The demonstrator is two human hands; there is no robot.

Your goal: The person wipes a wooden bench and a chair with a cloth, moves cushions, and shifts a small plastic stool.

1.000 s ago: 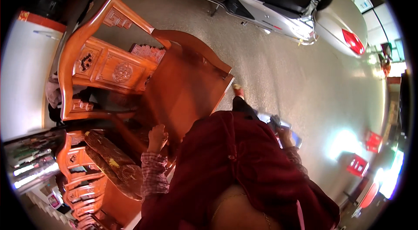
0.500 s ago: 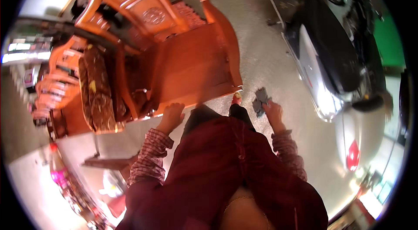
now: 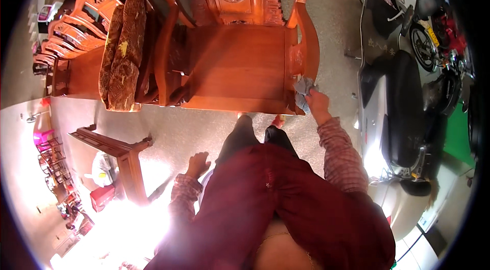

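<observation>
Nearest, at about ten o'clock from where the person faces, the left hand [image 3: 198, 164] hangs beside the thigh, its fingers loosely bent and holding nothing I can see; that arm perhaps sits out to the side for balance. At one o'clock the right hand [image 3: 318, 104] reaches forward, fingers pinching the near edge of a crumpled grey cloth [image 3: 303, 91]; how the thumb sits I can't tell. The cloth lies against the front end of the right armrest [image 3: 308, 58]. Bunched like that, it needs only a fingertip grip, I'd judge, leaving its far part loose against the wood.

At twelve o'clock the carved wooden armchair [image 3: 237, 60] opens toward the person, which puts that armrest within easy reach. Near ten-thirty, a brown patterned cushion [image 3: 122, 55] stands on edge just beside the chair, seemingly propped by it; whether it is doubled or two, I can't say. Between nine and ten is a dark wooden table [image 3: 130, 168], and beyond the cushion a slatted wooden settee [image 3: 81, 78].

Farther off, a silver scooter [image 3: 408, 111] is parked at two o'clock, with a red motorcycle [image 3: 451, 35] behind it.
</observation>
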